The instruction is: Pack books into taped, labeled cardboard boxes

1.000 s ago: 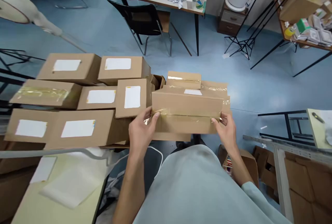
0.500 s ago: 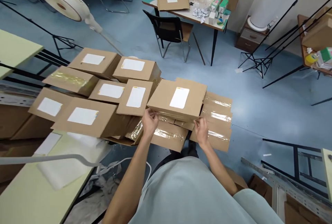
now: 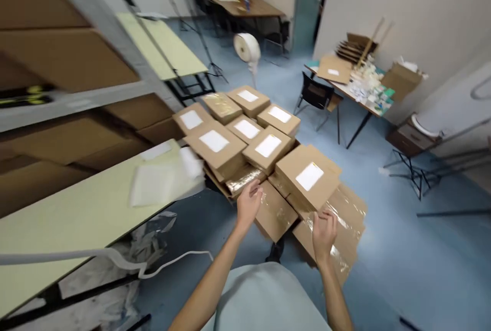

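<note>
A labelled cardboard box (image 3: 324,164) lies on top of taped boxes in front of me. My right hand (image 3: 325,228) is beside its near corner, fingers loosely bent and apart; nothing shows in them. Left of that box, my left hand (image 3: 248,205) is raised over a taped cardboard box (image 3: 274,211), thumb and fingers apart and empty. Beyond my left hand, several more labelled boxes are stacked, among them a small box (image 3: 251,154) and a larger box (image 3: 203,154). More clear-taped boxes (image 3: 355,205) lie under and right of the labelled box.
A pale green table (image 3: 88,208) with white sheets (image 3: 151,185) runs along my left, beside shelves of cartons (image 3: 69,141). A white fan (image 3: 247,47) stands behind the boxes. Farther right are a black chair (image 3: 316,90) and a cluttered table (image 3: 347,88).
My view has swung left, bringing the shelves into sight. My left hand has come away from the labelled box's near edge; my right hand stays close to its corner.
</note>
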{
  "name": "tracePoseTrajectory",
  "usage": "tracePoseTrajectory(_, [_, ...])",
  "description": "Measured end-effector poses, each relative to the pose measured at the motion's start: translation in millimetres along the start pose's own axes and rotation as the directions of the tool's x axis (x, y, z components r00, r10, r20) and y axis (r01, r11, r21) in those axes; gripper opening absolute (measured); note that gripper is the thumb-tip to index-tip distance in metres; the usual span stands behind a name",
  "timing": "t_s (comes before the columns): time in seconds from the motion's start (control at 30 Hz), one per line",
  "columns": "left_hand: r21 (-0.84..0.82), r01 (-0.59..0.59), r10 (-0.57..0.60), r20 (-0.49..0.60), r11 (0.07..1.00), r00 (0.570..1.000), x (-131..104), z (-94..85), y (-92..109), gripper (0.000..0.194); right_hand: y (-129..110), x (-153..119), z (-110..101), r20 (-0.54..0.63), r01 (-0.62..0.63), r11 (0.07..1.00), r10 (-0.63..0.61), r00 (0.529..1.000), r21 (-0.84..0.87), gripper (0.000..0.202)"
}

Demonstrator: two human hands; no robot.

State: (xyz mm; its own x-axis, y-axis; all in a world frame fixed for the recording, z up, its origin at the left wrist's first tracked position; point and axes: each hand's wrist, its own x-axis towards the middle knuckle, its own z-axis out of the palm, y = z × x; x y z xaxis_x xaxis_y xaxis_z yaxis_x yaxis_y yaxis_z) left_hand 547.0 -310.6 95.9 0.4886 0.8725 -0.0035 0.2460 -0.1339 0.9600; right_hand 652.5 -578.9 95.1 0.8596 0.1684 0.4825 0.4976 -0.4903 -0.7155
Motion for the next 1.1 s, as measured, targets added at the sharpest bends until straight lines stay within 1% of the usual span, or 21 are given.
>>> tracePoseTrajectory(0.07, [-0.035, -0.047, 0.044, -0.072, 0.998, 0.996, -19.1, -44.1, 5.0, 0.036, -32.3, -1.2, 9.7, 0.015, 0.096, 0.993, -0.097, 0.995, 0.067, 0.028])
tracePoseTrajectory(0.13, [-0.050, -0.102, 0.092, -0.174, 0.994, 0.980, -41.8, -92.7, 11.3, 0.032, -71.2, -10.6, 28.5, 0.060, 0.189, 0.969, -0.201, 0.978, 0.162, 0.023])
tracePoseTrajectory(0.23, [-0.022, -0.175, 0.157, -0.341, 0.984, 0.927, -84.3, -171.8, 18.1, 0.026, -141.8, -42.9, 63.0, 0.125, 0.296, 0.902, -0.349, 0.929, 0.313, 0.018])
tracePoseTrajectory(0.3, [0.021, -0.210, 0.199, -0.432, 0.977, 0.880, -116.7, -226.8, 17.3, 0.023, -194.8, -76.6, 84.6, 0.154, 0.340, 0.850, -0.429, 0.890, 0.403, 0.017])
tracePoseTrajectory(0.37, [0.069, -0.230, 0.232, -0.521, 0.971, 0.822, -150.2, -282.1, 11.7, 0.019, -249.6, -118.2, 102.5, 0.176, 0.367, 0.785, -0.506, 0.844, 0.499, 0.017])
tracePoseTrajectory(0.47, [0.126, -0.218, 0.245, -0.663, 0.968, 0.707, -201.2, -363.1, -1.5, 0.012, -330.1, -190.0, 121.0, 0.215, 0.357, 0.680, -0.605, 0.766, 0.641, 0.019])
tracePoseTrajectory(0.53, [0.138, -0.191, 0.228, -0.754, 0.972, 0.616, -236.2, -414.1, -10.6, 0.013, -381.2, -240.3, 128.0, 0.248, 0.323, 0.612, -0.664, 0.705, 0.722, 0.020])
tracePoseTrajectory(0.6, [0.129, -0.153, 0.190, -0.839, 0.980, 0.509, -272.5, -461.2, -19.1, 0.016, -429.5, -290.6, 131.5, 0.277, 0.284, 0.547, -0.726, 0.629, 0.788, 0.022])
tracePoseTrajectory(0.67, [0.101, -0.098, 0.131, -0.914, 0.990, 0.384, -309.3, -502.8, -28.1, 0.019, -473.9, -339.8, 132.7, 0.294, 0.241, 0.476, -0.793, 0.533, 0.846, 0.022])
tracePoseTrajectory(0.73, [0.053, -0.026, 0.057, -0.967, 0.998, 0.247, -344.6, -537.7, -38.4, 0.022, -512.5, -386.7, 133.3, 0.286, 0.181, 0.387, -0.864, 0.415, 0.904, 0.019])
tracePoseTrajectory(0.83, [-0.021, 0.079, -0.023, -0.999, 0.997, 0.035, -390.2, -578.6, -56.8, 0.026, -557.8, -451.8, 136.5, 0.256, 0.047, 0.274, -0.938, 0.234, 0.961, 0.011])
tracePoseTrajectory(0.93, [-0.094, 0.175, -0.065, -0.984, 0.980, -0.166, -424.9, -611.1, -78.2, 0.028, -592.0, -512.2, 145.8, 0.236, -0.070, 0.233, -0.971, 0.043, 0.970, 0.013])
tracePoseTrajectory(1.03, [-0.226, 0.279, -0.124, -0.932, 0.933, -0.341, -451.6, -641.3, -102.8, 0.029, -621.8, -572.1, 159.7, 0.196, -0.152, 0.222, -0.966, -0.170, 0.963, 0.017])
tracePoseTrajectory(1.1, [-0.318, 0.328, -0.156, -0.886, 0.889, -0.436, -467.4, -661.8, -122.9, 0.031, -640.4, -612.5, 169.3, 0.148, -0.226, 0.224, -0.940, -0.309, 0.948, 0.018])
